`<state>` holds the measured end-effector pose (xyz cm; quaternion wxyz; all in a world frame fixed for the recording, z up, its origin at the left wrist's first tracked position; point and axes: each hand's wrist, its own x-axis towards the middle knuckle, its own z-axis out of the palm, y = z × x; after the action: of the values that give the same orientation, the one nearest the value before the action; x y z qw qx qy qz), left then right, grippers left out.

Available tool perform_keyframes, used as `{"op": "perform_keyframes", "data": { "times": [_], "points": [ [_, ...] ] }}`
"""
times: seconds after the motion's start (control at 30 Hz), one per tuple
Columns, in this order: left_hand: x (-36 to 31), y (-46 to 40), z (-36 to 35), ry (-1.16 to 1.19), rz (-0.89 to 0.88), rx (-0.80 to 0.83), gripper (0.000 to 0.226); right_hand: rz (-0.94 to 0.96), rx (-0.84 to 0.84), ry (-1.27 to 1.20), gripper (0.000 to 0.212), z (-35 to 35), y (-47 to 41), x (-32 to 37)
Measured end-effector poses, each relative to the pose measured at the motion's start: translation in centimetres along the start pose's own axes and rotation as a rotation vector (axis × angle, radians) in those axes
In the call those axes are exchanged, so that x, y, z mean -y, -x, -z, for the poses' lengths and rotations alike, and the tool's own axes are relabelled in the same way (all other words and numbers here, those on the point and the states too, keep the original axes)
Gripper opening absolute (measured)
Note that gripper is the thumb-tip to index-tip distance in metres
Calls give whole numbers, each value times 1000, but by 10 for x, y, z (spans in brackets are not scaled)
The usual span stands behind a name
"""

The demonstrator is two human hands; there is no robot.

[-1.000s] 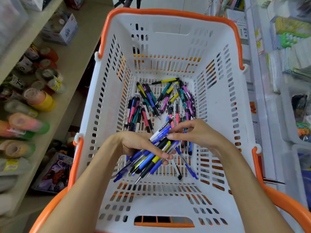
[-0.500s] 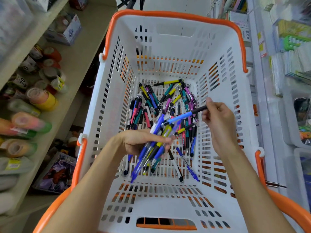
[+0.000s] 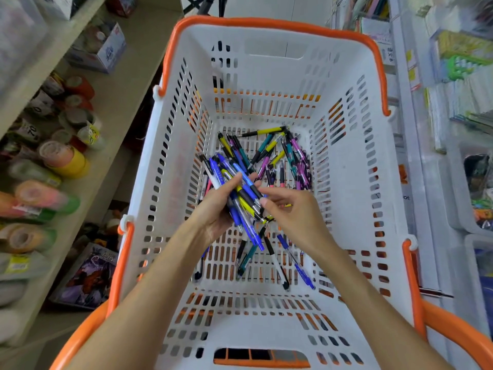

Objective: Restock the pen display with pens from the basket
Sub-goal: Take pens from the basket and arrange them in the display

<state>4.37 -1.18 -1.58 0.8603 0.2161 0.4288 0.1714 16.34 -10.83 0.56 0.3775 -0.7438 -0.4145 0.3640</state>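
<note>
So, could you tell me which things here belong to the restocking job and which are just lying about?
Job:
- basket
- loose pens
- pen bundle gripped by left hand
- right hand at the bundle

Lying about:
- tape rolls
- small box

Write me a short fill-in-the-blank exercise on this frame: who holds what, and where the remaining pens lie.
1. The bundle of pens is gripped by the ____ hand.
2. The right hand reaches its fingertips to the bundle from the ____ side.
3. The loose pens lie on the floor of the white ____.
4. The basket's handles are coloured ____.

Missing words: left; right; basket; orange
</note>
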Motion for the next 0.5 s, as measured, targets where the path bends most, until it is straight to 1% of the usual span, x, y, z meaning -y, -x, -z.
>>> {"op": "perform_keyframes", "data": {
  "times": [0.07,0.13,0.2,0.27,0.3,0.33,0.4,0.5],
  "points": [
    [0,0,0,7,-1,-14,28,17,34,48,27,-2,0,0],
    [0,0,0,17,-12,-44,24,-14,73,39,23,-1,-1,1],
    [0,-3,0,50,-53,-70,18,-184,169,-50,20,0,0,3],
    [-1,-5,2,128,-113,-86,14,-383,372,-142,28,-1,2,7],
    [-1,-6,3,167,-139,-89,15,-420,453,-171,29,-2,3,7],
    [-2,-6,4,192,-157,-93,17,-434,492,-214,32,-4,4,6],
    [-3,-6,4,211,-181,-101,23,-450,469,-285,36,-1,3,4],
    [-5,-6,3,213,-204,-114,22,-466,401,-323,30,15,-1,4]
  ]
}}
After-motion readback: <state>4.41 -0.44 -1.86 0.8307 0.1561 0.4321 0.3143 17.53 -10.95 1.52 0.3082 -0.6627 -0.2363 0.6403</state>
